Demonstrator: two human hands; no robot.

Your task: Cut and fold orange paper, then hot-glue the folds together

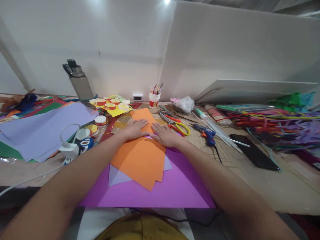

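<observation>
Both palms rest on orange paper (pixel 140 161), fingers stretched out and thumbs nearly meeting. My left hand (pixel 136 129) lies on its left part, and my right hand (pixel 163 134) presses on its right part. The orange sheets overlap at an angle, and one end sticks out beyond my fingers. Beneath them, corners of lilac paper (pixel 118 176) show on a large purple sheet (pixel 187 186) that reaches the table's front edge. Just right of my right hand lie yellow-handled scissors (pixel 183 128) with open blades, beside an orange-handled tool. What is under my palms is hidden.
A blue glue gun (pixel 206 133), glue sticks and a black phone (pixel 252 151) lie to the right, near piled pipe cleaners (pixel 282 130). Leftward are stacked papers (pixel 50 130), a white charger (pixel 69 150) and tape rolls (pixel 110 106). A bottle (pixel 81 85) and pencil cup (pixel 154 100) stand behind.
</observation>
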